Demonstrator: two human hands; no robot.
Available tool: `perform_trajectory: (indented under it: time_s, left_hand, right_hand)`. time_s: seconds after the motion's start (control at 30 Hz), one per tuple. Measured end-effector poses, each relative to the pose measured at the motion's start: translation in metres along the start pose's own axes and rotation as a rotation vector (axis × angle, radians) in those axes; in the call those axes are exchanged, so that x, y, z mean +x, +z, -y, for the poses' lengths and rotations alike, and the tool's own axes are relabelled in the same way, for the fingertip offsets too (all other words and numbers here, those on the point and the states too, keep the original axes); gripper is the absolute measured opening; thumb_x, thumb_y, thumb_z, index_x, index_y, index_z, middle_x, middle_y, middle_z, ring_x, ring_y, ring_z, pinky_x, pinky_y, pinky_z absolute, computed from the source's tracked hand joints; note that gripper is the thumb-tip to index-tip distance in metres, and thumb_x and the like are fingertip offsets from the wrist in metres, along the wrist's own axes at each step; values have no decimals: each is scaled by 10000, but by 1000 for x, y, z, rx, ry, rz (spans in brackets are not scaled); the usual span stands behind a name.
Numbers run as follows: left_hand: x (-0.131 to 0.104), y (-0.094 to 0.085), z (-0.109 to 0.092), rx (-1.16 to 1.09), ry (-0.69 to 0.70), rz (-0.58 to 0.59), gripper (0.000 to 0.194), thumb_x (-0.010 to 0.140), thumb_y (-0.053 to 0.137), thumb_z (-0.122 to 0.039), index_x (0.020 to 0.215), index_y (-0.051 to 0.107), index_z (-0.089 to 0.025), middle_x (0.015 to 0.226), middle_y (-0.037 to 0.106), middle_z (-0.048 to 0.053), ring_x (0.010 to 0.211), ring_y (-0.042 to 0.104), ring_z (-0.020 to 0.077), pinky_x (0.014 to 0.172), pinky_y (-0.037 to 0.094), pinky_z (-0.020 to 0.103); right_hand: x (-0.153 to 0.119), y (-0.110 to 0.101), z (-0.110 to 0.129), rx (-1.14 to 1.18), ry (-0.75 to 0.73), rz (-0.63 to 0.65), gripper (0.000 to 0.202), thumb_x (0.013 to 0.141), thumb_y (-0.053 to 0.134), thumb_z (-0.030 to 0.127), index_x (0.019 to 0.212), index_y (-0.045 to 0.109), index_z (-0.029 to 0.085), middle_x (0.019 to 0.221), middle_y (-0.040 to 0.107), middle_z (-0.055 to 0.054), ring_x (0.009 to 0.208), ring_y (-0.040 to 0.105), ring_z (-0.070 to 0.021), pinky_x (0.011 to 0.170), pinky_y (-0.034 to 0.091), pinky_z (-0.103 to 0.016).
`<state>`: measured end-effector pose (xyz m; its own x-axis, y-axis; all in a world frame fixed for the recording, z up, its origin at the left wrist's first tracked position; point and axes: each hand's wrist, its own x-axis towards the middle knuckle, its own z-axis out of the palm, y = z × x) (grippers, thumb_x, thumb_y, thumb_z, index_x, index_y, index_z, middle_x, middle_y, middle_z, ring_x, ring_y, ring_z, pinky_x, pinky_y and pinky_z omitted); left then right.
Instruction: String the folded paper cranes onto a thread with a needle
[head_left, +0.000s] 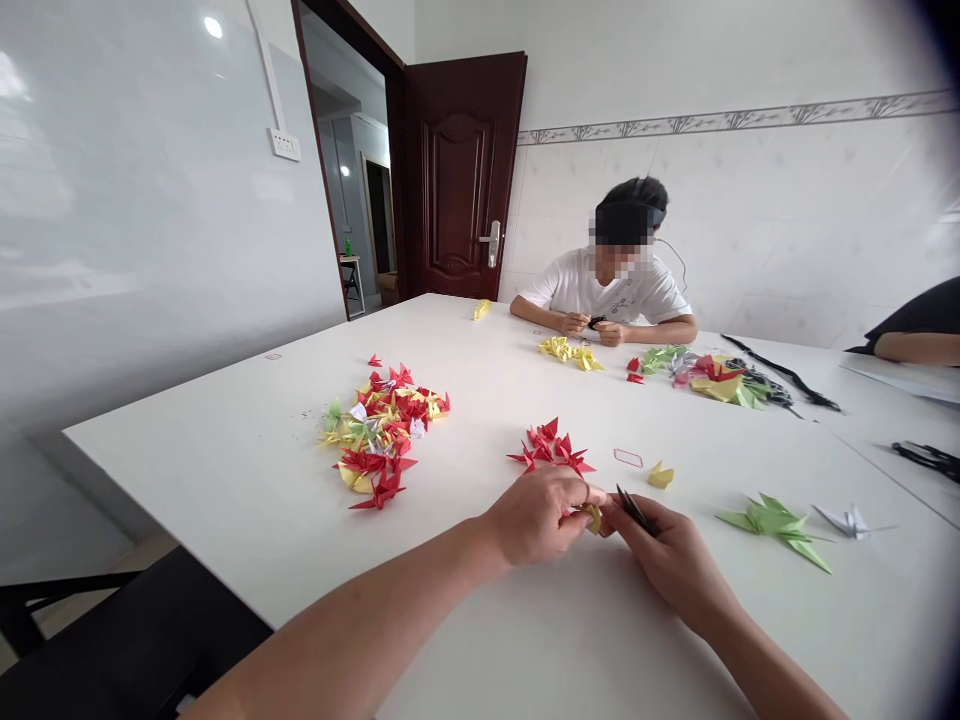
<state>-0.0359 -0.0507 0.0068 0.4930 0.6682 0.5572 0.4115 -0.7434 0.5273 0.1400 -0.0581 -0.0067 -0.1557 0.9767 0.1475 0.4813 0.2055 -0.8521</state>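
Observation:
In the head view, my left hand (544, 515) is closed, pinching a small yellow folded paper (592, 517), mostly covered by the fingers. My right hand (667, 555) meets it at the fingertips and grips a dark tool with two slim pointed tips (636, 510); the rest of the tool is hidden in the palm. Just beyond my left hand lies a group of red paper cranes (551, 447). A loose yellow folded paper (660, 475) rests past my right hand. Further right are green paper cranes (776, 525) and a white paper crane (853, 521).
A mixed pile of paper cranes (390, 420) spreads over the white table (225, 440) at left. Across it sits a person in a white shirt (600, 285), near yellow cranes (570, 353) and another colourful pile (724, 380). Black scissors (926, 458) lie at the right edge.

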Motion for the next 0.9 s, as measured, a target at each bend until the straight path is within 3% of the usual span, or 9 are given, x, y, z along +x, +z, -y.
perform_trajectory:
  time_s: [0.27,0.47,0.6,0.7,0.8,0.9]
  left_hand:
    - [-2,1,-5,-86,-3,23,264,783,509,-90,968,671,-185,844,692,54,844,618,159,791,500,266]
    - [-4,5,-4,-108,-11,21,279,760,536,-82,977,673,-192,889,660,61,853,611,154,797,509,266]
    - [-4,4,-4,-116,-79,-35,372,731,623,-149,1100,618,-192,1081,596,103,998,573,191,868,492,305]
    - [-4,2,-4,-119,-139,-9,531,720,648,-165,1234,515,-165,1169,579,128,1109,527,229,931,463,343]
    - [-4,3,-3,-163,-212,57,571,738,623,-148,1284,458,-175,1174,599,113,1059,573,211,908,484,332]
    - [-4,5,-1,-201,-190,25,499,769,572,-130,1258,482,-175,1188,604,99,1016,605,184,894,495,300]
  right_hand:
    - [0,5,-3,-1,-49,34,369,790,454,488,574,468,189,565,459,15,533,366,-108,491,291,-227]
    - [0,5,-5,52,-23,29,348,762,500,472,571,481,182,551,457,19,532,384,-105,495,312,-224]
    - [0,1,0,76,44,-56,394,741,539,538,580,514,179,570,487,14,509,366,-94,473,287,-221]
    - [0,-1,2,135,112,-97,425,703,569,598,648,582,177,563,501,8,453,332,-83,436,260,-232]
    - [1,-1,2,196,110,-101,477,685,566,635,749,631,167,491,436,20,433,323,-93,427,260,-246]
    - [0,1,2,192,67,-98,500,684,560,647,770,642,162,444,359,44,434,318,-97,437,275,-250]
